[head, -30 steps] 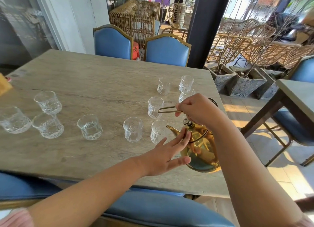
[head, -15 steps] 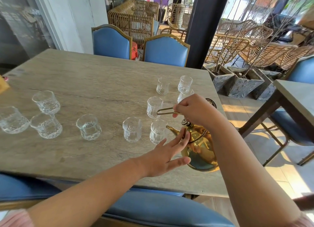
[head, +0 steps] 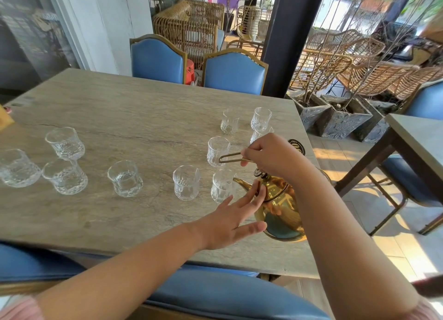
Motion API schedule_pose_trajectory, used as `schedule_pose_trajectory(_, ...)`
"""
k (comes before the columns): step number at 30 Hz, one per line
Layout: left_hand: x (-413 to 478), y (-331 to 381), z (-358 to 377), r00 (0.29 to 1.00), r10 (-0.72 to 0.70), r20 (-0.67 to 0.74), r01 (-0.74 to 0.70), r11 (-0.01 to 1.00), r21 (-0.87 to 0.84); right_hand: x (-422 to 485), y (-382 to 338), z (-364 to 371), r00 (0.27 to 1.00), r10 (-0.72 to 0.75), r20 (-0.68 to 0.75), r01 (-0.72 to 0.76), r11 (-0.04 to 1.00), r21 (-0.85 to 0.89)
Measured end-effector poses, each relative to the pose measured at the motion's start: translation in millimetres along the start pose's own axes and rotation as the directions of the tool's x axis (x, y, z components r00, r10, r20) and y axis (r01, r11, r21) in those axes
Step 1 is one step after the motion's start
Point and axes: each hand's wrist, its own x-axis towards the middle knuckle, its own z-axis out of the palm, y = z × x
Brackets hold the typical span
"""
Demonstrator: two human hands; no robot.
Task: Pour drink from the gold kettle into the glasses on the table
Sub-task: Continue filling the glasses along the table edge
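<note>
The gold kettle is tilted near the table's right front, its spout over a small clear glass. My right hand grips the kettle's thin wire handle from above. With straight fingers my left hand touches the kettle's side below the spout. Another glass stands just left of the spout, and one more glass stands behind it. Three further glasses are grouped at the back right, one partly hidden by my right hand.
Several wider glasses stand on the left of the wooden table. Two blue chairs face the far edge. A blue seat is below the near edge. A second table and planters are on the right.
Both hands and the kettle stay almost where they were; the view has shifted slightly.
</note>
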Motion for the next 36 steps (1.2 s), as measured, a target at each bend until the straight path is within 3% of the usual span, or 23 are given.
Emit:
schedule_pose_trajectory(26, -1.1, 0.0, -0.9, 1.000, -0.002, -0.012, 0.002, 1.000, 0.004, 0.4, 0.3, 1.8, 0.999, -0.015, -0.031, 0.015, 1.000, -0.020)
schedule_pose_trajectory(36, 4.2, 3.7, 0.9, 1.000, 0.001, -0.015, 0.000, 0.999, 0.044, -8.8, 20.1, -4.8, 0.996, 0.047, -0.082, -0.032, 0.985, 0.168)
